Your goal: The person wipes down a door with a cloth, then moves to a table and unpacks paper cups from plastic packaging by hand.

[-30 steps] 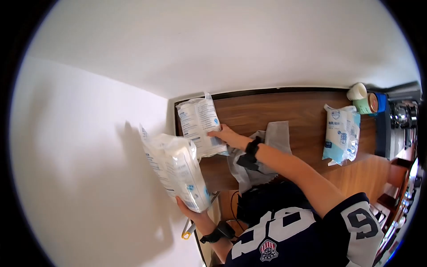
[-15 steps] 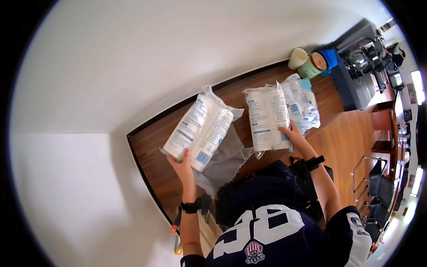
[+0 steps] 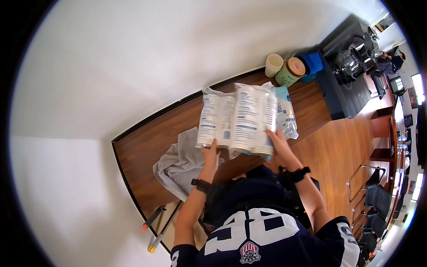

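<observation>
My left hand [image 3: 211, 155] grips the lower end of a clear plastic pack of white paper cups [image 3: 215, 116], thumb on its printed front. Beside it, overlapping its right edge, is a second pack of paper cups [image 3: 253, 118], held at its lower right by my closed right hand [image 3: 278, 143]. Both packs carry blue print, and stacked rims show at the bottom of the right one. Behind that one lies a light-blue and white plastic package [image 3: 285, 112], partly hidden. A crumpled grey cloth [image 3: 178, 162] rests on the wooden counter [image 3: 142, 171] left of my left hand.
Along the wall stand a cream paper cup [image 3: 273, 65], a green canister [image 3: 290, 72] with a tan lid and a blue container [image 3: 312, 64]. A dark machine with a glass pot [image 3: 350, 62] is farther right. Two long-handled tools [image 3: 156, 242] lean at lower left. Chairs [image 3: 378, 198] stand beyond.
The left pack has moved right and turned more upright, now against the right pack, which has shifted slightly left. More of the grey cloth shows. The view has shifted.
</observation>
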A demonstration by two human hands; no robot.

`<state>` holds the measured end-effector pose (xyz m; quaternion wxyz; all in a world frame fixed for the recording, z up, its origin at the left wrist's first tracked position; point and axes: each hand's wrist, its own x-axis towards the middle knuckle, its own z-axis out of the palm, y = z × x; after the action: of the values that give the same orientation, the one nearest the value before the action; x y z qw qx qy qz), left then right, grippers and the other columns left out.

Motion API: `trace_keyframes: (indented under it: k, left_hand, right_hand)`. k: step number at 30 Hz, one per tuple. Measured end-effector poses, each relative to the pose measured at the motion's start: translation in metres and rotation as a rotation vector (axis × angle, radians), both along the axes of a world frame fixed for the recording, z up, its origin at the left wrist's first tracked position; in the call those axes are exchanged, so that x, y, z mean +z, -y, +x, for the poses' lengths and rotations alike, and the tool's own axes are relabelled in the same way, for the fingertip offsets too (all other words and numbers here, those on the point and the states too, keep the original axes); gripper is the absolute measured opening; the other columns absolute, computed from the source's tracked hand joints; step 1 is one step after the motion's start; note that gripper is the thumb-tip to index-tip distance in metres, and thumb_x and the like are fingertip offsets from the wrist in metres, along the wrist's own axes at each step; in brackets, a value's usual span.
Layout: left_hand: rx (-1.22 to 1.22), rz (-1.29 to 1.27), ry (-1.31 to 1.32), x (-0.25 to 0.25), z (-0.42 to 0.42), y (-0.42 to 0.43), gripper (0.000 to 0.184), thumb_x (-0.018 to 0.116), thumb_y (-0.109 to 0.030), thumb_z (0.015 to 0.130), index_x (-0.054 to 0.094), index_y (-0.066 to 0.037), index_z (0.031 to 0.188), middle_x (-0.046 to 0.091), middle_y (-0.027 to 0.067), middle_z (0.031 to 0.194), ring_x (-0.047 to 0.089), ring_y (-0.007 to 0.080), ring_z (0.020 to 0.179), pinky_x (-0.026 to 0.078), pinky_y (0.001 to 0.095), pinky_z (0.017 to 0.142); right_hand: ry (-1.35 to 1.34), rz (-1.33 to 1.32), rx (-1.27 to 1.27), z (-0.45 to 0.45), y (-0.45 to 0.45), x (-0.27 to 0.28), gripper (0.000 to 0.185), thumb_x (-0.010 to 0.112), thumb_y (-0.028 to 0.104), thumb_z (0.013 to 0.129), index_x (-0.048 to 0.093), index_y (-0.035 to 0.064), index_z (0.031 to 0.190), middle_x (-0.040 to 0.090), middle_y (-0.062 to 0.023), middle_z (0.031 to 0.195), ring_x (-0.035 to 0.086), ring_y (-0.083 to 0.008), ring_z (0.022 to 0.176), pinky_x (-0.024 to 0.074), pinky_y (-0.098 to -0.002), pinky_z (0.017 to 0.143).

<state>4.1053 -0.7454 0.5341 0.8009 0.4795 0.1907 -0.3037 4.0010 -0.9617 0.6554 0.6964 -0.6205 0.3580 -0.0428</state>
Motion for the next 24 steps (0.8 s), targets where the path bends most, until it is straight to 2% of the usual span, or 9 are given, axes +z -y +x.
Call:
trace_keyframes:
  k: [2,3,4,6,9,14,17,20,24]
  left_hand:
    - [-0.162,-0.095,0.006,-0.012,-0.009,0.011,0.053,0.053,-0.023,0.093,0.021,-0.012,0.135,0.037,0.0115,0.136,0.035,0.0254,0.128,0.032,0.0471,0.101]
    - [-0.343,0.049,-0.194,-0.006,-0.013,0.004,0.051,0.052,-0.026,0.093,0.028,-0.012,0.135,0.039,0.012,0.136,0.044,0.0258,0.122,0.035,0.0434,0.099]
    - [-0.421,0.049,-0.205,-0.009,-0.016,0.002,0.05,0.052,-0.026,0.093,0.029,-0.01,0.135,0.041,0.0124,0.135,0.046,0.0253,0.119,0.036,0.0419,0.098]
    - [-0.581,0.05,-0.233,-0.022,-0.023,-0.001,0.049,0.052,-0.026,0.092,0.033,-0.008,0.134,0.044,0.0134,0.133,0.051,0.0243,0.115,0.039,0.039,0.096]
    - [-0.65,0.104,-0.118,0.011,-0.026,-0.017,0.043,0.052,-0.02,0.092,0.039,-0.003,0.129,0.051,0.0133,0.126,0.052,0.0231,0.113,0.041,0.0344,0.093]
    - [-0.631,0.238,0.072,0.037,-0.029,-0.041,0.04,0.058,-0.023,0.088,0.048,-0.005,0.123,0.057,0.0113,0.118,0.055,0.0193,0.109,0.042,0.0328,0.092]
    - [-0.593,0.68,0.435,0.019,-0.013,-0.064,0.054,0.064,-0.025,0.082,0.043,-0.005,0.128,0.051,0.0141,0.126,0.05,0.0239,0.114,0.038,0.0368,0.096]
    - [-0.406,1.405,0.886,0.008,-0.015,-0.076,0.072,0.064,-0.034,0.079,0.033,-0.006,0.137,0.037,0.0157,0.139,0.037,0.0288,0.127,0.03,0.0449,0.102]
    - [-0.646,1.612,0.832,-0.033,-0.033,-0.11,0.081,0.06,-0.044,0.079,0.024,-0.008,0.142,0.024,0.013,0.147,0.021,0.0299,0.136,0.02,0.0517,0.105]
  right_hand:
    - [0.01,0.026,0.007,0.022,-0.001,-0.011,0.051,0.062,0.026,0.085,0.044,-0.0073,0.119,0.058,-0.0126,0.107,0.055,-0.0153,0.094,0.0455,-0.0278,0.08]
    - [-0.063,-0.01,0.038,0.03,0.001,-0.025,0.057,0.064,0.029,0.084,0.043,-0.0088,0.12,0.057,-0.0163,0.108,0.056,-0.0186,0.095,0.0453,-0.0298,0.082]
    - [0.0,-0.218,0.13,0.039,0.002,-0.036,0.058,0.061,0.031,0.086,0.041,-0.0106,0.121,0.056,-0.0203,0.109,0.057,-0.0232,0.097,0.045,-0.031,0.083]
    - [0.038,-0.242,0.225,0.053,0.005,-0.035,0.06,0.058,0.032,0.087,0.038,-0.0127,0.122,0.053,-0.0273,0.114,0.054,-0.0308,0.106,0.0423,-0.0359,0.089]
    - [0.076,-0.963,0.281,0.043,0.023,-0.058,0.056,0.059,0.028,0.086,0.04,-0.0122,0.12,0.047,-0.03,0.121,0.048,-0.037,0.113,0.0378,-0.04,0.095]
    - [0.144,-0.813,0.321,0.002,0.072,-0.008,0.04,0.062,0.015,0.081,0.05,-0.0056,0.113,0.051,-0.0222,0.117,0.047,-0.0398,0.109,0.038,-0.0409,0.094]
    - [0.033,-0.823,0.344,-0.024,0.087,-0.003,0.037,0.061,0.013,0.08,0.051,-0.0038,0.111,0.054,-0.0194,0.11,0.049,-0.0383,0.104,0.0402,-0.0409,0.089]
    - [0.057,-0.924,0.394,-0.034,0.083,-0.004,0.037,0.062,0.014,0.079,0.051,-0.0031,0.11,0.056,-0.0193,0.105,0.05,-0.0378,0.101,0.0415,-0.0415,0.086]
    - [-0.037,-0.795,0.568,-0.038,0.081,-0.034,0.043,0.062,0.022,0.08,0.05,-0.0034,0.112,0.057,-0.0245,0.103,0.053,-0.0403,0.097,0.0434,-0.0438,0.082]
